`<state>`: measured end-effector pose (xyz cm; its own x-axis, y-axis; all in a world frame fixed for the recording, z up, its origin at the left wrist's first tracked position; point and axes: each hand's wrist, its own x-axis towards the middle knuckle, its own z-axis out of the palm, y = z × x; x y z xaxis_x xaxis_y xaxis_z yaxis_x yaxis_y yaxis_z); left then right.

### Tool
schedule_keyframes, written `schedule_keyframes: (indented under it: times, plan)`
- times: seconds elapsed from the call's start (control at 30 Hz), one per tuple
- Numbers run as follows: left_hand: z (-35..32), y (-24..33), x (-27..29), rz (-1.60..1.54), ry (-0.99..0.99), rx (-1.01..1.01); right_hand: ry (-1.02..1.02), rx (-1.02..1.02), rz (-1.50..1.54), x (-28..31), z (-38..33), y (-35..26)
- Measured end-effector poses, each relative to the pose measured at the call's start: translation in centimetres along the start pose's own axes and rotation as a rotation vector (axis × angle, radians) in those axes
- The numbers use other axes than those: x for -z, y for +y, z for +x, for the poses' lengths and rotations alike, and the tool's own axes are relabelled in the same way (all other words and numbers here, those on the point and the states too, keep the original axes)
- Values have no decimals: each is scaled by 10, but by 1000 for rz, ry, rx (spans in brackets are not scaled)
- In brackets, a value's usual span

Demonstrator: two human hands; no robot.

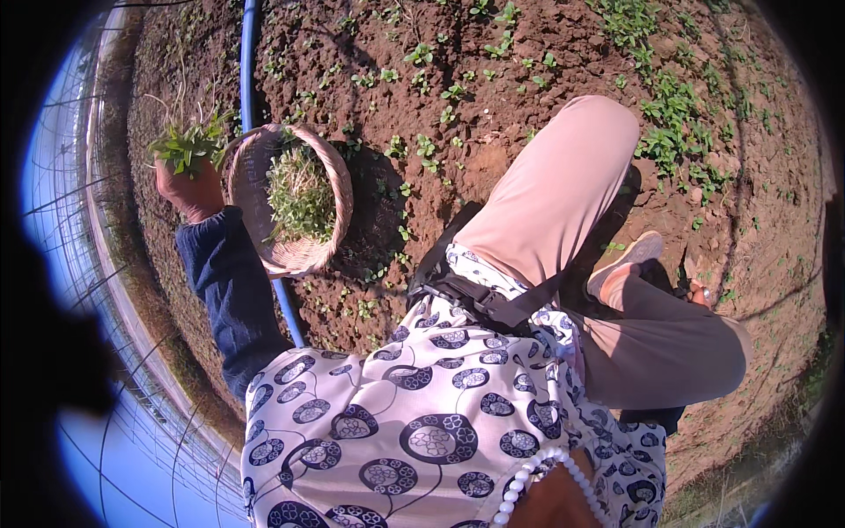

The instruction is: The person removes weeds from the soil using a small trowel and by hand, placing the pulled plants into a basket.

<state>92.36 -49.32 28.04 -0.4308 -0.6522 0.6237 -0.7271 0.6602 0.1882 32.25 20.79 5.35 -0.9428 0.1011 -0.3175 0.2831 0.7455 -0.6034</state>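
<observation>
Greens (188,146) clenched in left hand (192,190) beside basket (338,180); judged light, soft, easily bruised, best gripped mid-bunch. Right hand (700,294) mostly hidden; finger state unclear.

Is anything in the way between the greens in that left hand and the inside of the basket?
Only the left edge of the basket itself: the left hand holds the bunch of greens just outside it. Nothing else visible stands between.
</observation>
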Motion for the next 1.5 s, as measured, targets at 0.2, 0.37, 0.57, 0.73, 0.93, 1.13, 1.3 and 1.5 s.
schedule_keyframes:
  times: [0.2, 0.37, 0.57, 0.73, 0.93, 1.13, 1.3, 1.5]
  plan:
    - [-127, -165, -7, 178, -1072, 785, -59, -84, 79, -26, -23, 4]
    - [-77, -76, -53, -211, -901, 815, -17, -189, 174, 16, -50, 48]
    - [-63, -55, -103, -427, -1001, 469, -85, 123, 249, 0, -68, 3]
    - [19, 73, -161, -404, -1115, 151, 16, 274, -1, 9, -126, -50]
    - [79, 314, -242, -488, -1162, -488, 9, 233, 94, -27, -123, -97]
    - [-4, 564, -335, -730, -1333, -1067, 106, 126, -49, -37, -68, -93]
    - [-104, 708, -396, -782, -922, -1503, 176, 242, -169, -36, -26, -74]
    - [-162, 779, -456, -114, -860, -1794, 239, 269, -308, -33, -13, -46]
